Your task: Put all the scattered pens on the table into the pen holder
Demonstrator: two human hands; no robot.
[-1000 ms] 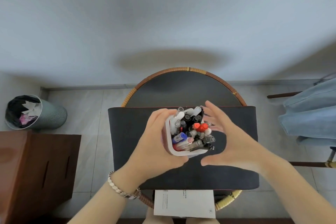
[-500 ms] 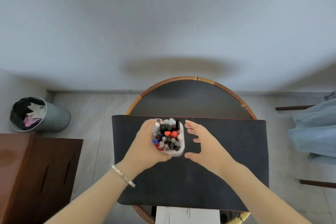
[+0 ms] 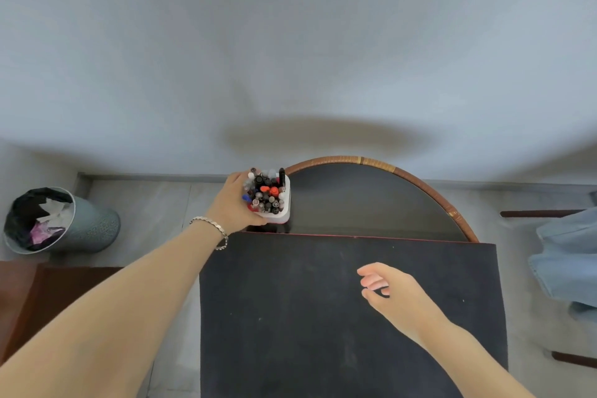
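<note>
Left hand (image 3: 237,203) wraps the white pen holder (image 3: 280,216), packed with pens (image 3: 265,194), at the round table's (image 3: 371,200) far-left edge; right hand (image 3: 392,292) hovers empty, fingers loosely curled. Top-heavy, probably; grip its rigid sides low.

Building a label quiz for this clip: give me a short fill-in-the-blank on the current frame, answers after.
1. The white pen holder is gripped by the ____ hand.
2. The left hand wears a ____ at its wrist.
3. The right hand hovers over the black mat, holding ____.
4. On the floor at far left stands a grey ____, lined with a black bag.

Answers: left; bracelet; nothing; bin
</note>
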